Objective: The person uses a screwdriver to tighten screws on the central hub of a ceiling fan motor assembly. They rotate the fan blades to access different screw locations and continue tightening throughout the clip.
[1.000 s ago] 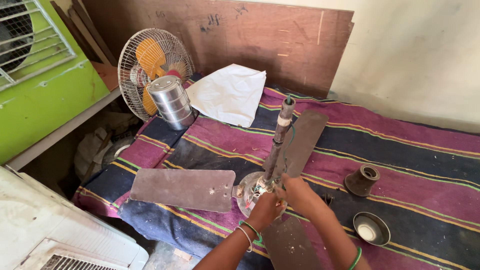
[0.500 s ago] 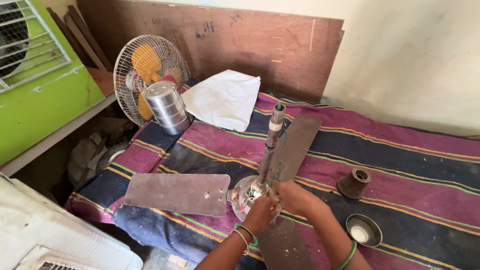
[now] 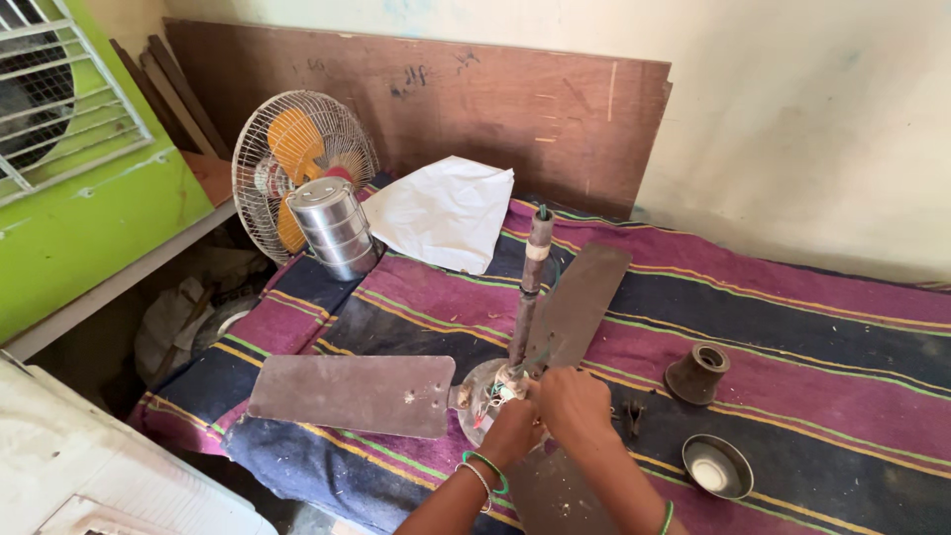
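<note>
Meeting at ceiling fan hub (image 3: 492, 388), left hand (image 3: 513, 432), right hand (image 3: 572, 401)

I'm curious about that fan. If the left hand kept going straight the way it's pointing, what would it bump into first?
The left hand points up and away, at the base of the ceiling fan's motor hub. It would probably meet the coloured wires there first, then the downrod, though depth is hard to judge.

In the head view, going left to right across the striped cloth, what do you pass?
Steel tiffin carrier → left fan blade → white paper → upright fan rod → brown cup-shaped canopy → shallow round cup.
</note>
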